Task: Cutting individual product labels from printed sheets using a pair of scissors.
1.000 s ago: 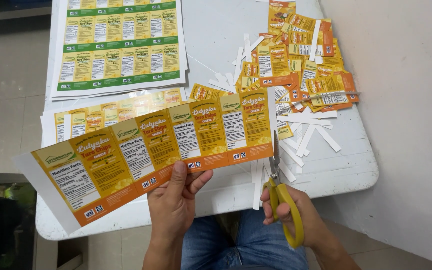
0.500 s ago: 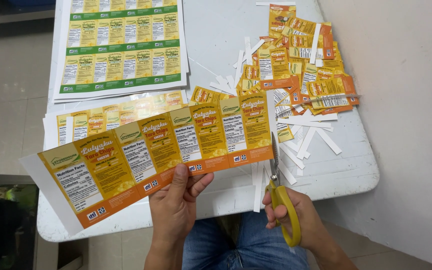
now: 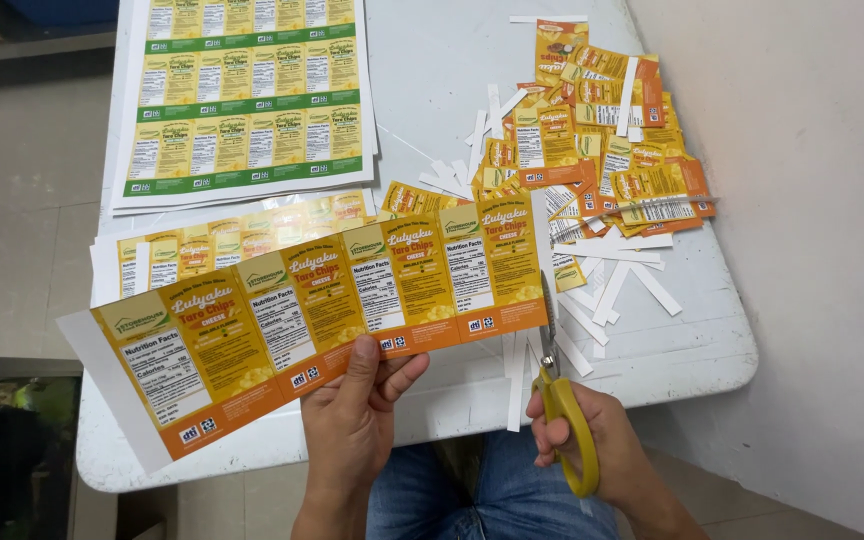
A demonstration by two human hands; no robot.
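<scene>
Yellow and orange label strip [image 3: 322,330] with white boxes of tiny black print and small green patches. Yellow handles and grey blades on the scissors [image 3: 560,395]. White table [image 3: 452,80]. Yellow label sheet [image 3: 247,95] with green bands across and white edges. Pile of cut labels [image 3: 602,150] in yellow and orange. Thin white paper scraps [image 3: 612,280]. Blue jeans [image 3: 472,495]. Pale grey floor [image 3: 12,220].
</scene>
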